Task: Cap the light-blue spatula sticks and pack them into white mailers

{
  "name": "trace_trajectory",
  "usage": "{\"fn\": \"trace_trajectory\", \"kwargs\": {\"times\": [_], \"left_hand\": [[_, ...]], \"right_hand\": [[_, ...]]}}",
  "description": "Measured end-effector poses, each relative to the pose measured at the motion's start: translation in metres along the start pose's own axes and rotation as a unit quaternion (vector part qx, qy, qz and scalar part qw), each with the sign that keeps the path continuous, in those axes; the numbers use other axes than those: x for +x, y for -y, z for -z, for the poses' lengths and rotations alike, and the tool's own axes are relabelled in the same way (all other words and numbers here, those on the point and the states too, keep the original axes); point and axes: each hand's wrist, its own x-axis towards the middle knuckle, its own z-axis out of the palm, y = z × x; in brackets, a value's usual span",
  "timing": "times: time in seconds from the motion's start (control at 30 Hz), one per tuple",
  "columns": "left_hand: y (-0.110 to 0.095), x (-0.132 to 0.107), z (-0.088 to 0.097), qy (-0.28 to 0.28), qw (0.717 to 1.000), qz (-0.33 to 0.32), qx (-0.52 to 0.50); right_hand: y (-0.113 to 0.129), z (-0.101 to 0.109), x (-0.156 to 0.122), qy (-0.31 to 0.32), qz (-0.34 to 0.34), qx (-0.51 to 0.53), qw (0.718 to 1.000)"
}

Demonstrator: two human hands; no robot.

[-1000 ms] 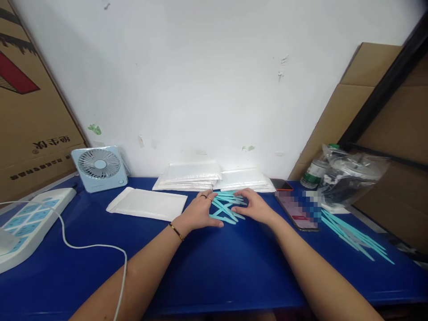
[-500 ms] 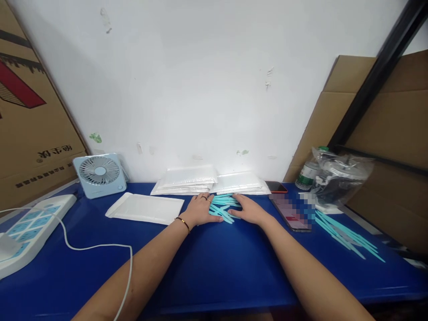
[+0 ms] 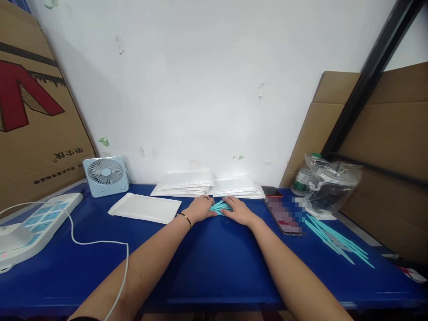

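Note:
Between my hands, at the back middle of the blue table, lies a small heap of thin teal sticks [image 3: 220,207] with pointed ends. My left hand [image 3: 200,208], with a ring and a bracelet, presses on the heap's left side, fingers curled in. From the right, my right hand [image 3: 240,211] closes on the same sticks, thumb near the other thumb. The fingers hide both ends of the sticks. Just behind the hands sit two stacks of white padded envelopes, a left stack [image 3: 183,180] and a right stack [image 3: 236,185]. A single white envelope [image 3: 145,208] lies left of my left hand.
More teal sticks [image 3: 337,240] lie at the right, near a phone [image 3: 284,218] and a plastic bag [image 3: 334,183] beside a bottle [image 3: 302,180]. To the left stand a small blue fan [image 3: 106,176] and a power strip [image 3: 43,223], whose white cable [image 3: 100,242] crosses my left forearm.
My hands have drawn closer together, squeezing the spread teal sticks into a narrower bundle. The camera view has shifted slightly.

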Motion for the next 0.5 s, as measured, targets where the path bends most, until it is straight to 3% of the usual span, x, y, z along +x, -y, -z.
{"fn": "trace_trajectory", "kwargs": {"times": [0.37, 0.5], "left_hand": [[-0.016, -0.003, 0.01, 0.118, 0.991, 0.036, 0.057], [-0.01, -0.011, 0.015, 0.116, 0.992, 0.029, 0.044]], "right_hand": [[0.018, 0.003, -0.012, -0.006, 0.061, -0.055, 0.997], [0.018, 0.005, -0.015, 0.005, 0.067, -0.049, 0.996]]}}
